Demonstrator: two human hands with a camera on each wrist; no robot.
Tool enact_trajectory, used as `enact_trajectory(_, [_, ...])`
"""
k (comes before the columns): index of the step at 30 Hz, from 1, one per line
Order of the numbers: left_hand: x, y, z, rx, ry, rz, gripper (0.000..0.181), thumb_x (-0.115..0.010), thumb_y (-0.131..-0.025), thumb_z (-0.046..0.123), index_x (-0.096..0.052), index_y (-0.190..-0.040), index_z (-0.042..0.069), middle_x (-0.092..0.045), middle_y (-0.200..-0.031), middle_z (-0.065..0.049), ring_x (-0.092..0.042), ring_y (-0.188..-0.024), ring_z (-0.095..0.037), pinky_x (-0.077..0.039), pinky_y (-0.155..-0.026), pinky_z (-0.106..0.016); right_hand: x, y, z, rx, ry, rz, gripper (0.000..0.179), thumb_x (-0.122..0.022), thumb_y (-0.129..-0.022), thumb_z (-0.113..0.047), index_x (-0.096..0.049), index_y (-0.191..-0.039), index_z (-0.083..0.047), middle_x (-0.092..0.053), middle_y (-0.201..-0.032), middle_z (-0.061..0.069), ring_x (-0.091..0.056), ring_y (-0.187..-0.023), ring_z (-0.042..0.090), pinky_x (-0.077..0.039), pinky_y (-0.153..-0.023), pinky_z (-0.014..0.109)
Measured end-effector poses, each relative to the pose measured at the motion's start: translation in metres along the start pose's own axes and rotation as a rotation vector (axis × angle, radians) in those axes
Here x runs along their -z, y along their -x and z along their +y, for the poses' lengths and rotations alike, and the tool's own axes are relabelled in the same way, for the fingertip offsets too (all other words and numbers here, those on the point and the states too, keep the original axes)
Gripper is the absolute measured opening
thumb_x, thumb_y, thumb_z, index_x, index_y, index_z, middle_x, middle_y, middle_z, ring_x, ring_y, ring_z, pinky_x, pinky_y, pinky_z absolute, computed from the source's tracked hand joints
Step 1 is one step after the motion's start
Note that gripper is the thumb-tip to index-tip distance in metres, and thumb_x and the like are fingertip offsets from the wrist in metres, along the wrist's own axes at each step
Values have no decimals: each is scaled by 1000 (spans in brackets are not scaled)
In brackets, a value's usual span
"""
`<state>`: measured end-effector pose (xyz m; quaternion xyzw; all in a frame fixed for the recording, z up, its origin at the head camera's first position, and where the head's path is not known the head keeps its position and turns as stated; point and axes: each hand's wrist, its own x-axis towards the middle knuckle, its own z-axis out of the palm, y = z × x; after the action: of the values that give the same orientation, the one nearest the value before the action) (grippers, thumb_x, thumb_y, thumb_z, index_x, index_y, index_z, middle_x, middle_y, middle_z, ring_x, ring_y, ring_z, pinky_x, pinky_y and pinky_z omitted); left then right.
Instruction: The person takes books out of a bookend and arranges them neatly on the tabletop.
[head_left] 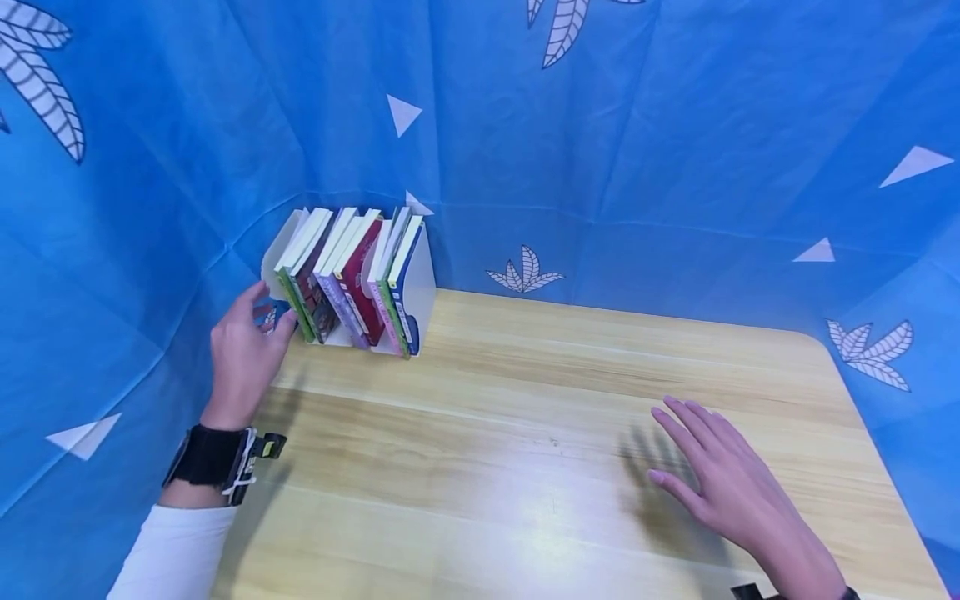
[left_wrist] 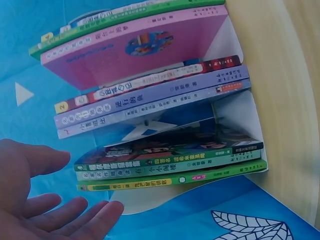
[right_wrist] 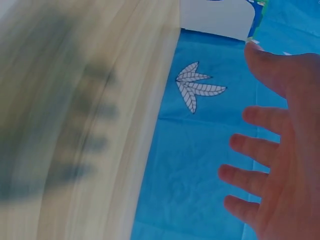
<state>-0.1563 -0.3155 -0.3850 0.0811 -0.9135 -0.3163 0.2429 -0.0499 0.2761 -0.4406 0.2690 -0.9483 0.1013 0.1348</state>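
A white book rack (head_left: 424, 283) stands at the table's back left, with several thin books in it, leaning a little. Among them are a red book (head_left: 365, 279) and, at the right end, a blue book (head_left: 411, 287). My left hand (head_left: 251, 342) is at the rack's left end, fingers and thumb spread apart. In the left wrist view, the fingertips (left_wrist: 116, 210) come right up to the rack's end panel, beside a green-spined book (left_wrist: 175, 181). My right hand (head_left: 720, 475) hovers over the table's right side, fingers extended and holding nothing.
The light wood table (head_left: 487, 400) has a rounded back right corner. Blue cloth (head_left: 600, 150) with white leaf and triangle prints hangs behind it and along both sides, close to the rack's left end.
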Motion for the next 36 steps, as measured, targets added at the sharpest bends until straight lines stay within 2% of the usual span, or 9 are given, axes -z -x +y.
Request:
enact_trajectory(4, [-1,-8,0,13,22,5,57,-66,-101,17,-46,-153,3,-59,-146,-26,-66,-123,-46,-58,-96,-57,-2,-6,-4,7,-10,-3,79,-73,-92,-52,-45,-157,-16,-51,-156,15,-48,-139,44,4,-131,17])
enact_trajectory(12, [-7,-26,-6,-6,34,34,51,-62,-102,14,-50,-151,4,-62,-144,-25,-66,-124,-47,-57,-97,-59,-5,-13,-9,29,-17,5,77,-73,-92,-51,-48,-154,-14,-53,-154,16,-50,-137,44,4,-130,17])
enact_trajectory(22, [-21,-45,-10,54,85,8,50,-61,-102,7,-49,-151,1,-62,-142,-27,-66,-127,-43,-57,-102,-50,-8,-22,-15,34,-33,-13,77,-76,-91,-49,-48,-154,-15,-51,-156,14,-49,-140,42,0,-132,20])
enact_trajectory(24, [-23,-48,-11,53,79,13,50,-61,-102,6,-50,-150,1,-63,-141,-28,-66,-126,-43,-57,-101,-50,-8,-25,-17,48,-32,-11,77,-76,-90,-49,-49,-154,-15,-51,-157,14,-49,-140,40,-6,-132,24])
enact_trajectory(26, [-25,-50,-11,48,63,20,49,-60,-102,5,-50,-150,0,-63,-139,-29,-67,-125,-44,-57,-101,-52,-8,-30,-18,62,-27,-11,77,-77,-90,-48,-49,-154,-15,-51,-157,13,-49,-141,39,-17,-131,32])
enact_trajectory(30, [-29,-52,-14,32,24,31,44,-59,-101,2,-55,-145,-2,-66,-134,-32,-67,-121,-47,-58,-99,-56,-9,-39,-23,84,-27,-15,78,-78,-89,-46,-49,-154,-15,-52,-157,11,-49,-141,38,-32,-121,44])
enact_trajectory(36, [-35,-53,-23,12,-14,38,33,-59,-100,1,-61,-132,-8,-69,-121,-35,-70,-111,-52,-59,-92,-60,-11,-47,-31,104,-43,-26,75,-75,-91,-48,-51,-152,-14,-52,-157,10,-49,-142,37,-25,-128,37])
